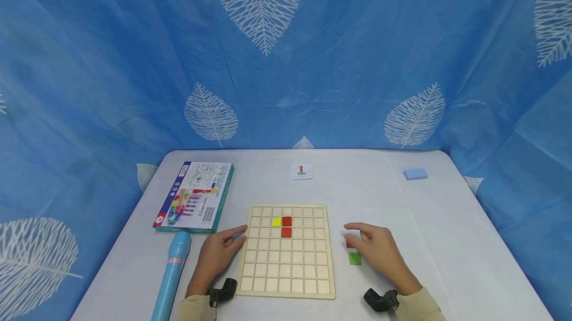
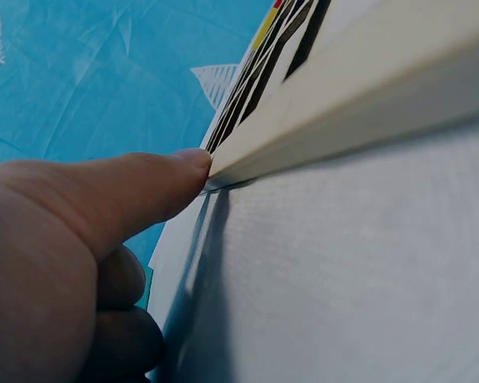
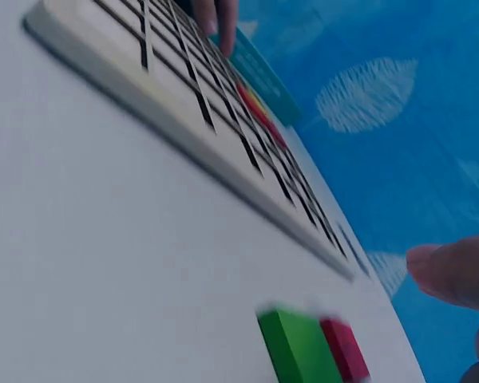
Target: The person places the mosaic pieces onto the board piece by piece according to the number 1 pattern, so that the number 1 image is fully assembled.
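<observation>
A wooden grid board (image 1: 286, 292) lies flat on the table, with one yellow tile (image 1: 276, 221) and two red tiles (image 1: 286, 232) in its upper cells. My left hand (image 1: 219, 251) is at the board's left edge; in the left wrist view, one straight finger (image 2: 156, 183) touches that edge while other fingers are curled. To the right of the board my right hand (image 1: 377, 251) hovers with thumb and index finger apart and nothing between them. Beneath it lie a green tile (image 1: 355, 258) and a red tile (image 3: 345, 349), partly hidden by the hand in the head view.
Behind the board lies a small pattern card (image 1: 301, 171). A printed box (image 1: 194, 197) and a light blue tube (image 1: 172, 276) occupy the left side. Toward the back right sits a blue block (image 1: 415, 174). Blue leaf-patterned cloth (image 1: 313, 88) surrounds the white table.
</observation>
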Demonstrator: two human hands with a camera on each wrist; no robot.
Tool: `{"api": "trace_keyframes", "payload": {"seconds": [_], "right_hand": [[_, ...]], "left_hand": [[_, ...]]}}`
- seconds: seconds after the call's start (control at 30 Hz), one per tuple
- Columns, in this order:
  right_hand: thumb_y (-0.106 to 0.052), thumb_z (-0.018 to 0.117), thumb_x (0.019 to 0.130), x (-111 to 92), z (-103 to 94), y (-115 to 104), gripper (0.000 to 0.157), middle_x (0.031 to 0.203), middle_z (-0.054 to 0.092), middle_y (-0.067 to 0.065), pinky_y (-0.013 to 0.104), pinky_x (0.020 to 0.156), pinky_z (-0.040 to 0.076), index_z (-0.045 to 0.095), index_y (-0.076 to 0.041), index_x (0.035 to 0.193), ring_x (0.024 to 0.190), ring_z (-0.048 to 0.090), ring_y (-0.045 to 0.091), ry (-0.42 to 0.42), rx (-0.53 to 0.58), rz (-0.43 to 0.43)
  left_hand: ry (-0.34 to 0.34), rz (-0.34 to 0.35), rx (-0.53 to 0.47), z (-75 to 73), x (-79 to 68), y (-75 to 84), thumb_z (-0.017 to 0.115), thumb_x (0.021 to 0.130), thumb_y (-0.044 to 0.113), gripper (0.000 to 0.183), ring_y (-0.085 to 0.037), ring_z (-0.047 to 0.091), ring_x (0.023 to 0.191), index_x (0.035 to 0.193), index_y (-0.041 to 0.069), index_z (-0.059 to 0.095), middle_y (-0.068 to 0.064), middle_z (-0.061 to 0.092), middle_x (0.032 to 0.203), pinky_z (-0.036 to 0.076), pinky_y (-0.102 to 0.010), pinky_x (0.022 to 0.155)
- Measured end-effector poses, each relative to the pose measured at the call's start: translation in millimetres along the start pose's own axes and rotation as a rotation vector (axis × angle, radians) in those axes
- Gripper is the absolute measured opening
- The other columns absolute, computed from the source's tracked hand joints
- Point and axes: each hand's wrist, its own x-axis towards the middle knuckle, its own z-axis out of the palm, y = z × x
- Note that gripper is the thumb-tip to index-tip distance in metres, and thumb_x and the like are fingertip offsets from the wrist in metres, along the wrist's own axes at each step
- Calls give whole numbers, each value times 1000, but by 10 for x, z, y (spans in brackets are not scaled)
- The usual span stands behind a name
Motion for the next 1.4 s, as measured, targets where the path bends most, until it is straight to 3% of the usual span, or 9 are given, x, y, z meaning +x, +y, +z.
{"api": "trace_keyframes", "payload": {"seconds": [0.2,0.43,0.73,0.93,1.4], "right_hand": [[-25,82,88,-9,-177,226,23,52,30,-8,26,47,29,79,-17,110,46,23,6,-25,-31,36],[-29,83,87,-10,-230,387,27,52,35,-8,25,46,30,79,-20,112,46,27,5,-98,-15,66],[-27,84,85,-15,-211,395,29,54,36,-8,24,48,29,79,-21,113,47,29,5,-146,-9,60],[-29,86,83,-39,-174,404,31,54,38,-7,25,48,29,78,-23,113,48,29,6,-155,-33,76],[-33,87,82,-41,-164,375,28,54,37,-12,23,49,26,79,-25,108,48,29,3,-137,-103,0]], "left_hand": [[5,3,13,3,6,7,76,94,29,34,-9,31,49,128,21,74,5,38,52,28,-26,52],[4,9,21,1,5,7,75,95,29,34,-9,31,49,128,21,74,5,38,52,28,-26,52],[6,16,25,2,14,11,75,95,30,34,-9,30,50,128,21,74,6,38,52,27,-26,52],[3,-23,24,11,-12,18,75,95,31,34,-10,31,49,128,22,74,5,39,52,28,-26,52],[2,-18,17,16,-3,17,75,95,30,34,-9,31,50,129,22,74,5,38,53,28,-26,52]]}}
